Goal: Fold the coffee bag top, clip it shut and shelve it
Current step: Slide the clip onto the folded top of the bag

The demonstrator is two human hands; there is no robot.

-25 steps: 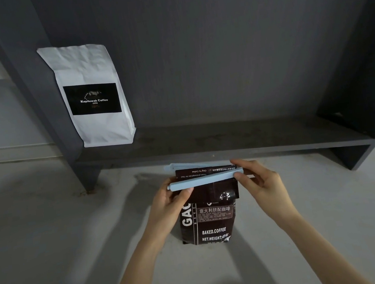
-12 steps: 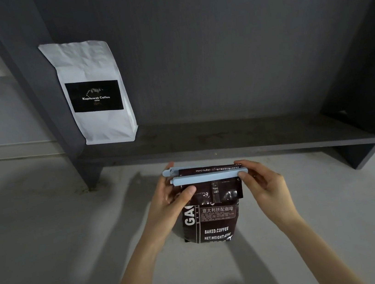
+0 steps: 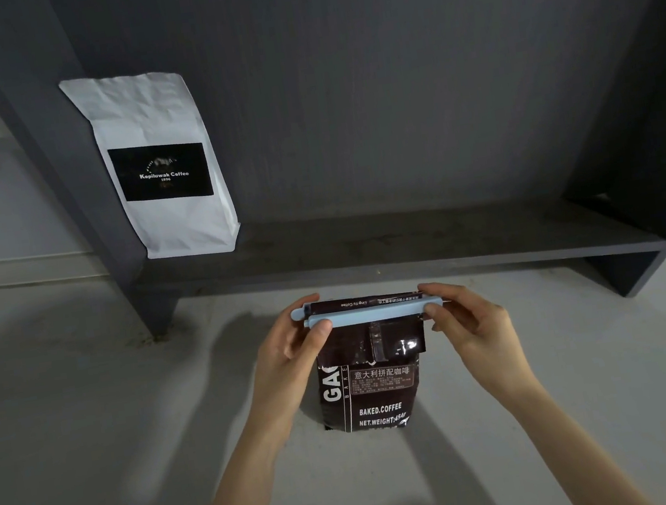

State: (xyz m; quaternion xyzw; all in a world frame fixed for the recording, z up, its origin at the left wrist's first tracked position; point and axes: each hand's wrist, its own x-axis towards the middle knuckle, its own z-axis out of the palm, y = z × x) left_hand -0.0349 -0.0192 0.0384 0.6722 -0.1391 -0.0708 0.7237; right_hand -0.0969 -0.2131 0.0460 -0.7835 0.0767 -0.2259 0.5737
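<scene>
The bag (image 3: 370, 392) stands on the floor (image 3: 89, 415), top folded; left hand (image 3: 294, 354) and right hand (image 3: 472, 324) pinch the clip's (image 3: 374, 315) ends.

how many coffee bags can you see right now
2. A white coffee bag stands at the left end of the shelf. A dark brown coffee bag stands on the floor between both hands. None appear hidden.
</scene>
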